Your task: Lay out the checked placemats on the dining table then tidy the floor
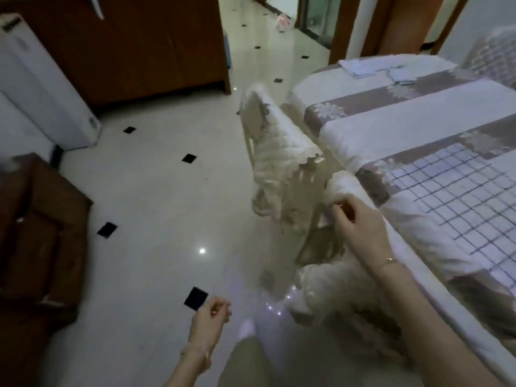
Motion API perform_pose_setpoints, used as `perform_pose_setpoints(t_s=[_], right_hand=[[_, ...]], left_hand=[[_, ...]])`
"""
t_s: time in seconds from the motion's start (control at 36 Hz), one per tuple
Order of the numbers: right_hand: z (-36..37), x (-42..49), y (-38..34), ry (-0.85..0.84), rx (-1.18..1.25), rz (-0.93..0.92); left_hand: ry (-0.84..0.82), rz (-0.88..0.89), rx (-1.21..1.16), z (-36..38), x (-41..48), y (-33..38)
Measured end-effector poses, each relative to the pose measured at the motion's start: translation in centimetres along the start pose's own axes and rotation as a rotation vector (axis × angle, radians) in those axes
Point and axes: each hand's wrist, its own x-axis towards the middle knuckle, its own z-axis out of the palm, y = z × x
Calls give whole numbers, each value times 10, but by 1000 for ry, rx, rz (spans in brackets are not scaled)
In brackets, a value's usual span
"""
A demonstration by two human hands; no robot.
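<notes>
A white placemat with a dark blue check lies flat on the dining table, at its near right side and reaching the table edge. Folded pale cloths lie at the table's far end, too blurred to show a pattern. My right hand hovers at the table edge. Its fingers are curled beside the fluffy top of a chair cover, and I see nothing held in them. My left hand hangs low over the pale tiled floor, fingers loosely closed and empty.
Two chairs in cream quilted covers stand against the table's left side, one far and one near. A white appliance, a wooden cabinet and brown furniture line the left. A small pink-white item lies on the far floor.
</notes>
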Motion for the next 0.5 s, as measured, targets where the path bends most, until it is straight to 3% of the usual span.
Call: perform_pose_setpoints(t_s=[0.14,0.25,0.31,0.39,0.5], right_hand=[[110,12,-32,-450,83,24],[195,5,-33,-801,31,139],[226,-1,-23,-916,47,276],[251,-7,-9,-971,51,482],[263,-4,20,-910,28,648]], left_hand=[[47,-373,-20,-56,8,-85],[128,-541,17,-104,10,-131],[87,-570,92,-123,15,-152],[68,-601,153,-146,26,-147],[157,-656,-74,-167,64,-81]])
